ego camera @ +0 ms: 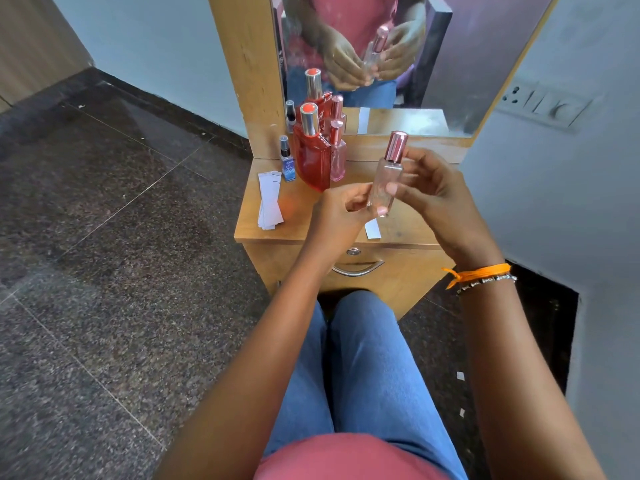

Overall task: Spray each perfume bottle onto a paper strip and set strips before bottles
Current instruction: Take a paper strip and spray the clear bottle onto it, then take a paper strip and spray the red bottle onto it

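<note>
Both hands hold the tall pink bottle (385, 174) in the air, to the right of the big red bottle (311, 157). The right hand (433, 195) pinches its body and the left hand (341, 206) pinches its bottom end. The shiny cap (396, 146) is still on. I think it should be pulled straight up while the bottle is held still, then sprayed at a paper strip (372, 231) below it.

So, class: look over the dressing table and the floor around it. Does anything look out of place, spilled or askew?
Small white paper scraps lie on the dark floor to the person's right, away from the stack of paper strips on the table. Nothing looks spilled, and the bottles on the table stand upright.
</note>
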A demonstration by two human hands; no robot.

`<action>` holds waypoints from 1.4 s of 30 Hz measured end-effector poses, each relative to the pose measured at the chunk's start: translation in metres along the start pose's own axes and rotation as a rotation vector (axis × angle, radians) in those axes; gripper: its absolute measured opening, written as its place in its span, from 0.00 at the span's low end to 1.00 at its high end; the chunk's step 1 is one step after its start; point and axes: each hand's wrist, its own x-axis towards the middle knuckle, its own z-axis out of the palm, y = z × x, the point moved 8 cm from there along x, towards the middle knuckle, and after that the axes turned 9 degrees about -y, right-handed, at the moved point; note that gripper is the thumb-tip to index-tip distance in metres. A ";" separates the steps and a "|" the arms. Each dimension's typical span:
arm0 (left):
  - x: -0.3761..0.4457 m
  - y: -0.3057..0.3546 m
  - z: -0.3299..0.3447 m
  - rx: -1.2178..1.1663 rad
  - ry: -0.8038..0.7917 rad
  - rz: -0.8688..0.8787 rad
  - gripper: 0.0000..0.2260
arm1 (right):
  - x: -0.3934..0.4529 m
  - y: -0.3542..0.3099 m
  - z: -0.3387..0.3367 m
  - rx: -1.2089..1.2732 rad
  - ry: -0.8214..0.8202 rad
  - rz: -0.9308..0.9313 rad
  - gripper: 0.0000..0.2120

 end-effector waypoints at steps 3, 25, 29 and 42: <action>0.002 0.001 0.003 0.062 -0.010 -0.010 0.16 | 0.002 0.006 -0.003 -0.043 0.029 -0.003 0.19; 0.007 -0.034 0.028 0.802 -0.105 -0.007 0.18 | 0.050 0.051 -0.017 -0.175 0.207 -0.003 0.18; 0.007 -0.035 0.026 0.794 -0.109 -0.017 0.19 | 0.056 0.060 -0.011 -0.215 0.171 0.020 0.19; 0.005 -0.034 0.025 0.749 -0.134 0.014 0.19 | 0.039 0.060 -0.011 -0.281 0.225 0.038 0.24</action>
